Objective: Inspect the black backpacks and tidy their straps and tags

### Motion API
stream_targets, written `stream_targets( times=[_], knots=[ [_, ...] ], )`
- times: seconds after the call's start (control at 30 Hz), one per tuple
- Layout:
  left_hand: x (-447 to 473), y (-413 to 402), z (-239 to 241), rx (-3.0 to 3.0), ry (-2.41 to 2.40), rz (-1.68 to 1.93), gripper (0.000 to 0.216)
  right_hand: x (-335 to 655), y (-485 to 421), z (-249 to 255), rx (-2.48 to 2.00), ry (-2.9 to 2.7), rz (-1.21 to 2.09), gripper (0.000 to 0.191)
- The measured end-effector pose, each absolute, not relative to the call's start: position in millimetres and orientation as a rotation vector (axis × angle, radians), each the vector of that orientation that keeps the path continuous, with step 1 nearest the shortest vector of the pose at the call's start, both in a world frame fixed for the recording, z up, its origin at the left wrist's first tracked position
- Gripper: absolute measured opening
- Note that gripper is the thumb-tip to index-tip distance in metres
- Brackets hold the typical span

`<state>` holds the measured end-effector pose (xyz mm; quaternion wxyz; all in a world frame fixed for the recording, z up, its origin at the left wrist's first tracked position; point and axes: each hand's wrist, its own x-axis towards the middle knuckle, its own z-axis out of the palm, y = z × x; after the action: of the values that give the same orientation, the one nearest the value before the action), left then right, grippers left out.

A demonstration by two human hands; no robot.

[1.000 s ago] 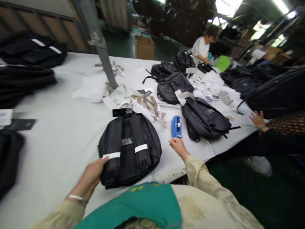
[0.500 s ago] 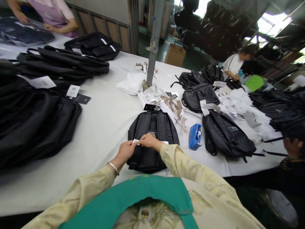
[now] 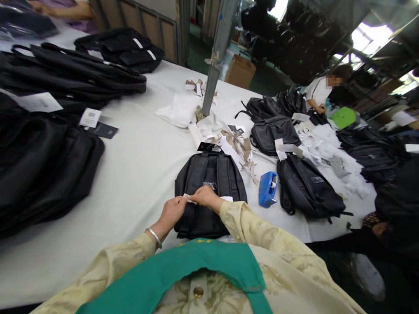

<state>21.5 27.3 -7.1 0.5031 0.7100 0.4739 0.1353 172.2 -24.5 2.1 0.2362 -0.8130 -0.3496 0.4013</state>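
Now the right hand (image 3: 204, 196) has been brought from beside the blue tape dispenser (image 3: 268, 189) to the left hand (image 3: 171, 213); a white band (image 3: 187, 197) is pinched by both hands' fingers over the black backpack (image 3: 211, 172), laid on the white table (image 3: 131, 161); its strap (image 3: 199, 170) is apparently being worked.

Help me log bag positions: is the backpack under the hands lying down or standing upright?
Lying down: the backpack is on the white table, its shoulder straps facing up.

A grey post (image 3: 211, 85) stands at the white table (image 3: 137, 148), green floor (image 3: 196, 52) and bright windows (image 3: 371, 37) beyond
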Motion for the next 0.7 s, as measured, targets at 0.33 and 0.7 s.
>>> stream_targets(
  times=[0.33, 0.7],
  knots=[
    [25, 27, -5, 1.792, 1.182, 0.251, 0.052, 179, -27, 4, -2.359, -0.857, 1.378, 0.050],
    [23, 37, 1, 1.356, 1.249, 0.273, 0.052, 176, -68, 4, -1.584, -0.142, 1.577, 0.038]
  ],
)
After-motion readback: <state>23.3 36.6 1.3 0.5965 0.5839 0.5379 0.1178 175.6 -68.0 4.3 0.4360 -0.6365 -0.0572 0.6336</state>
